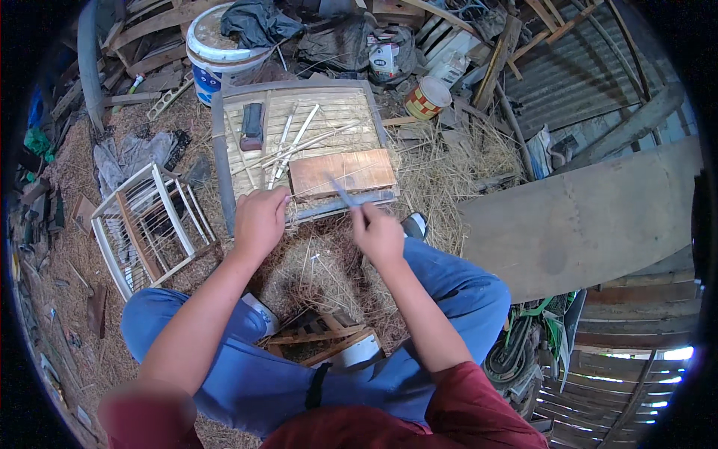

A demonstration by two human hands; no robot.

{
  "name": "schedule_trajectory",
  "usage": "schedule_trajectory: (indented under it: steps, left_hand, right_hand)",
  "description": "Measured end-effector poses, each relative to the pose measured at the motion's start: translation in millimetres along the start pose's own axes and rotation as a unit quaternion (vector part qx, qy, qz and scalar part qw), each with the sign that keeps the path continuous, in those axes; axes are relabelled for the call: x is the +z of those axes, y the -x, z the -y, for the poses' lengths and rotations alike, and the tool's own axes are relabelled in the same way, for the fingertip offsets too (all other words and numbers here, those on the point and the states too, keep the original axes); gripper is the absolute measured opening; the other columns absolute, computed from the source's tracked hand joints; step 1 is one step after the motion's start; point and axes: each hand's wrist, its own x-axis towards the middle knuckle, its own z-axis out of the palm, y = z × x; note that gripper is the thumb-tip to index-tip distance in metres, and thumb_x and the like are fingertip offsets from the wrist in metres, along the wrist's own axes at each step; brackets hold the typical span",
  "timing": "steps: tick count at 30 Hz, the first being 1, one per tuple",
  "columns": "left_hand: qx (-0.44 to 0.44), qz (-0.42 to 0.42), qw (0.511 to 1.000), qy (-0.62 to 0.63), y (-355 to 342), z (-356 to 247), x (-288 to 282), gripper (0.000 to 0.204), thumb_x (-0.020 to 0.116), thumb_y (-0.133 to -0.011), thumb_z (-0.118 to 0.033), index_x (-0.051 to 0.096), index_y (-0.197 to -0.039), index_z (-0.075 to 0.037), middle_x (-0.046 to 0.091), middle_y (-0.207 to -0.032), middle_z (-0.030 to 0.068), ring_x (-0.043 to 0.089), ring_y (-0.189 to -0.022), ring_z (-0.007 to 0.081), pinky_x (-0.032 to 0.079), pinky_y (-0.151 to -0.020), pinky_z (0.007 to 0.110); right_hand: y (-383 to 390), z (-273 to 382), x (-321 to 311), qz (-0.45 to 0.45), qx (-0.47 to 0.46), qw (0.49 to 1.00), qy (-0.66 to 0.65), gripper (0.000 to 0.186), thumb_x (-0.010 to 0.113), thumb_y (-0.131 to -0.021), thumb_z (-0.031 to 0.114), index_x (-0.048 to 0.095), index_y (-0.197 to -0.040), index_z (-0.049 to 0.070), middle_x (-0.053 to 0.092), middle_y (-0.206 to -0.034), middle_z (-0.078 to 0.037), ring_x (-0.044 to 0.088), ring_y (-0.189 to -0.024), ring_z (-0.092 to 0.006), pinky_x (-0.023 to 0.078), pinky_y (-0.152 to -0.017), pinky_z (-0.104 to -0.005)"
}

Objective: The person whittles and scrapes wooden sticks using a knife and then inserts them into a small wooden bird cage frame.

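Observation:
My right hand (379, 236) is closed around a knife (340, 191), its blurred blade angled up and left over a flat wooden block (359, 170). Just left of the block's near corner, my left hand (260, 223) is closed with the thumb on top; whatever it grips is too thin or hidden to make out. The block rests at the near edge of a low slatted board (217, 150) with a grey frame. Several pale thin strips (298, 138) lie across the slats, beside a dark rectangular block (253, 123) that looks like a sharpening stone.
A white-barred wooden cage (153, 224) stands at left on shavings. Behind the board are a white-and-blue bucket (213, 71) and a red-and-yellow can (428, 99). A large grey-brown sheet (576, 224) extends rightward. Straw (441, 157) and a small wooden frame (329, 344) lie near my legs.

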Motion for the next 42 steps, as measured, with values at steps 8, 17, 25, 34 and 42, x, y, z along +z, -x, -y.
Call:
schedule_trajectory:
  steps: [8,17,25,34,42]
  left_hand:
    - [0.007,0.001,1.000,0.002,0,-1,-2,0.008,0.061,-0.096,-0.014,0.065,-0.092,-0.008,0.069,-0.081,0.0118,0.065,-0.084,0.0349,0.043,-0.076,0.048]
    - [0.008,-0.002,1.000,0.005,3,4,-1,0.008,0.061,-0.096,-0.014,0.064,-0.092,-0.008,0.068,-0.080,0.0122,0.065,-0.084,0.0348,0.043,-0.076,0.047]
    - [0.001,0.006,1.000,-0.004,3,3,-3,0.009,0.060,-0.097,-0.014,0.067,-0.097,-0.009,0.068,-0.078,0.0143,0.065,-0.082,0.0357,0.044,-0.076,0.049]
    - [-0.007,0.038,0.999,0.008,3,7,-5,0.012,0.059,-0.099,-0.019,0.065,-0.097,-0.009,0.064,-0.077,0.0169,0.064,-0.081,0.0389,0.043,-0.077,0.048]
    - [-0.029,0.038,0.998,0.038,4,5,-3,0.010,0.058,-0.100,-0.016,0.067,-0.104,-0.013,0.066,-0.075,0.0129,0.064,-0.079,0.0360,0.044,-0.081,0.048]
  right_hand:
    - [0,-9,-8,0.007,-0.044,0.999,0.031,0.035,0.060,-0.101,0.040,0.064,-0.082,0.010,0.068,-0.067,-0.019,0.070,-0.064,-0.0411,0.055,-0.058,-0.0531]
    - [-6,-24,-12,0.036,-0.101,0.993,0.042,0.037,0.060,-0.100,0.042,0.067,-0.084,0.010,0.069,-0.070,-0.020,0.070,-0.066,-0.0435,0.054,-0.058,-0.0551]
    - [-21,-67,-16,-0.080,0.099,0.992,-0.004,0.038,0.059,-0.101,0.044,0.070,-0.090,0.008,0.070,-0.075,-0.024,0.070,-0.071,-0.0461,0.054,-0.065,-0.0557]
    - [-8,-29,-9,0.005,0.101,0.994,-0.037,0.037,0.062,-0.100,0.043,0.071,-0.090,0.009,0.068,-0.069,-0.022,0.069,-0.069,-0.0446,0.054,-0.064,-0.0549]
    - [-8,-34,-4,-0.021,0.077,0.996,-0.046,0.038,0.061,-0.101,0.040,0.069,-0.087,0.006,0.069,-0.074,-0.025,0.069,-0.074,-0.0469,0.054,-0.066,-0.0559]
